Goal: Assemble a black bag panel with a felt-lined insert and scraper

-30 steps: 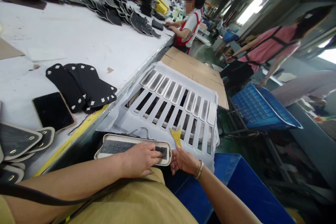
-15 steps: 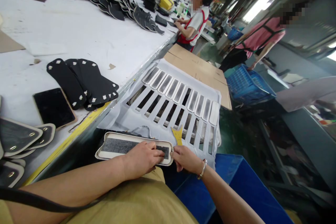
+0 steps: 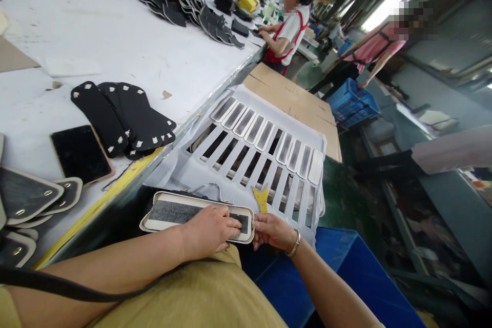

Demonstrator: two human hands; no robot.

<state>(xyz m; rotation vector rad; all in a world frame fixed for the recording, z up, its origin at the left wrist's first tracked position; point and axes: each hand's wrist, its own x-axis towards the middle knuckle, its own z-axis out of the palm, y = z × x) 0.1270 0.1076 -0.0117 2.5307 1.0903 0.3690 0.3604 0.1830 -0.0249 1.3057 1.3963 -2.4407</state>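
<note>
Clasping pale-rimmed piece (image 3: 169, 212) with left hand (image 3: 210, 228), apparently to steady it; pinching its end with right hand (image 3: 273, 231).

No readable text, labels, numbers or signs

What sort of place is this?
Probably a factory workshop floor: overlapping dark cut pieces on a long white table, a slotted surface bearing pale-edged strips, and a co-worker in red straps standing alongside.
</note>
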